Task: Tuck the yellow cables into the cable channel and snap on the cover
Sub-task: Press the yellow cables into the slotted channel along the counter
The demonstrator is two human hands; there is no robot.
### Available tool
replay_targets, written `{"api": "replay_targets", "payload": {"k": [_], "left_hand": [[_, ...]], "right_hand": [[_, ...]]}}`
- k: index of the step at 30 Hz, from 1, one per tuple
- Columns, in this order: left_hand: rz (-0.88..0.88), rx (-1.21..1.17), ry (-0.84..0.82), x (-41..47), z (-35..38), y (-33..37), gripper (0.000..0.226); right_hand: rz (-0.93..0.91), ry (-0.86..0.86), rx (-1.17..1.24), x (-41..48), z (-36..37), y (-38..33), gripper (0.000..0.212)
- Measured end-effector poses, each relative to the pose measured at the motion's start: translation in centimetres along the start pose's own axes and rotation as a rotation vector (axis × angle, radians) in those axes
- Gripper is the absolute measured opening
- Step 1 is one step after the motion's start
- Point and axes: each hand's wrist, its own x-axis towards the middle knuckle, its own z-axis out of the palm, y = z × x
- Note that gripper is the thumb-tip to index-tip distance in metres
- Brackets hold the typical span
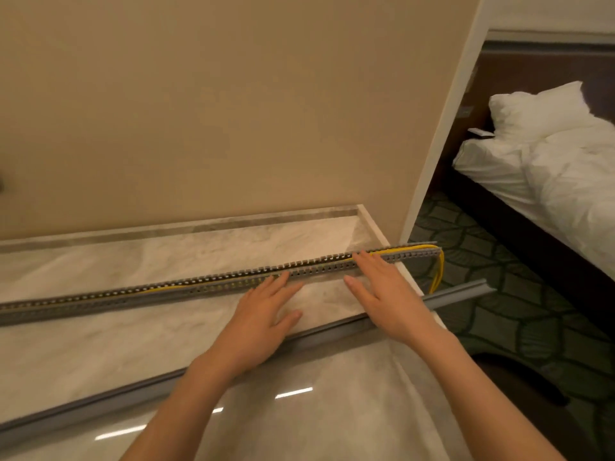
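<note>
A long grey slotted cable channel (159, 292) lies across the marble tabletop (100, 344), its right end past the table's edge. Yellow cables (438, 271) run inside it and hang down in a loop at that right end. The grey cover strip (100, 407) lies nearer to me, parallel to the channel, and passes under both forearms. My left hand (263, 314) rests flat with spread fingers, fingertips touching the channel's near wall. My right hand (386, 291) is also flat and open, fingers reaching over the channel's top near its right end.
A beige wall panel (233, 111) rises right behind the table. To the right, past the table's edge, are patterned dark carpet (499, 294) and a bed with white bedding (559, 168). A dark rounded object (519, 377) sits low beside the table.
</note>
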Motion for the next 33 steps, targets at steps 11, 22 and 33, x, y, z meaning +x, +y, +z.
{"api": "replay_targets", "payload": {"k": [11,22,33], "left_hand": [[-0.105,-0.09,0.291,-17.4,-8.5,-5.8,0.042],[-0.327,-0.173,0.372,-35.2,-16.4,-15.3,0.038],[-0.571,-0.301,0.535,-40.0,-19.7,-24.9,0.043]], "right_hand": [[-0.253,0.008,0.223,-6.3,4.4,-19.5,0.049],[-0.403,-0.089,0.39,-10.9,14.7,-39.1,0.027],[-0.52,-0.277,0.25,-5.8,21.9,-48.8,0.027]]}}
